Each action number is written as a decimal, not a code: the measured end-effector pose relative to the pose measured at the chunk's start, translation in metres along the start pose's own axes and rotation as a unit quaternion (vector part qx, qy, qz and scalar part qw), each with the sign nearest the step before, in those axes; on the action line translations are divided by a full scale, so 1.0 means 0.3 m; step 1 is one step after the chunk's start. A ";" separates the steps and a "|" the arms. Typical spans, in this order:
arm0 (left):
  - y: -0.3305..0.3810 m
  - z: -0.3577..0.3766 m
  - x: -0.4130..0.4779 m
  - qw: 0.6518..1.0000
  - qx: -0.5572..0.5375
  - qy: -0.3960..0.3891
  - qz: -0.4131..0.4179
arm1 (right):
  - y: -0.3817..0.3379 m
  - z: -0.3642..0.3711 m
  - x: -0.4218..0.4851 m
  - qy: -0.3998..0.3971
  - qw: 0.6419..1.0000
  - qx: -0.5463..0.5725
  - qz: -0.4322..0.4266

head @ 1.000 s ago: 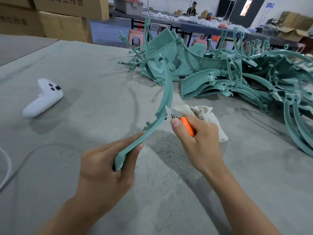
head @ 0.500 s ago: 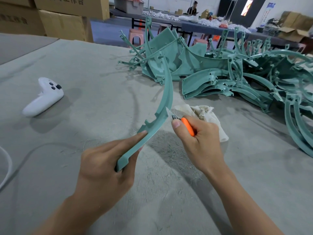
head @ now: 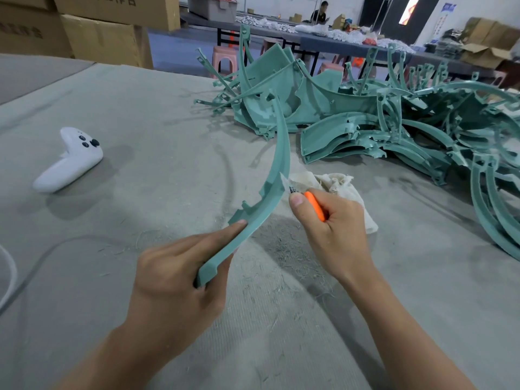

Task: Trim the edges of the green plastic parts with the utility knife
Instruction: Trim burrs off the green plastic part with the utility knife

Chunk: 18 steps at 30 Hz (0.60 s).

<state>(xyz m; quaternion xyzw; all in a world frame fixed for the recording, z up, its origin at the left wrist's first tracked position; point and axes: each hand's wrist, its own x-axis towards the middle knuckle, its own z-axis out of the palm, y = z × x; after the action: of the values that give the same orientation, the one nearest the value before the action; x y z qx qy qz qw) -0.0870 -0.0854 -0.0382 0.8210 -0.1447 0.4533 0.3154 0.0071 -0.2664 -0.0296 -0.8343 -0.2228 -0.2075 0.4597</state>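
My left hand (head: pixel 180 274) grips the near end of a long curved green plastic part (head: pixel 277 167), which arcs up and away over the grey table. An orange utility knife (head: pixel 315 205) is held in my right hand (head: pixel 334 232), thumb along its top. Its blade tip touches the part's right edge about halfway along the arc. A big heap of similar green parts (head: pixel 365 119) lies at the back right.
A white game-style controller (head: pixel 71 161) lies at the left on the grey felt table (head: pixel 168 130). A crumpled cream cloth (head: pixel 340 187) sits under my right hand. Thin shavings litter the felt. Cardboard boxes (head: pixel 107 38) stand at the back left. A white cable (head: pixel 8 274) curves at the left edge.
The blade has slid a little further up the part's right edge. Both hands keep their grip and have barely shifted.
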 end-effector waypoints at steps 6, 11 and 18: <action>-0.010 -0.002 0.002 1.000 0.018 0.004 0.003 | -0.005 0.013 -0.005 -0.010 1.000 0.005 -0.005; -0.015 0.001 -0.002 1.000 0.015 -0.008 0.007 | 0.000 0.004 0.003 -0.006 1.000 0.002 0.006; -0.020 -0.005 0.001 1.000 0.019 0.005 0.008 | -0.014 0.023 -0.020 -0.025 1.000 0.017 0.002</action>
<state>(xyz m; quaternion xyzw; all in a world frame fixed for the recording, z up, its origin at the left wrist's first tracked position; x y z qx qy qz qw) -0.0847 -0.0799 -0.0399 0.8232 -0.1413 0.4627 0.2972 0.0010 -0.2594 -0.0335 -0.8320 -0.2361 -0.1817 0.4680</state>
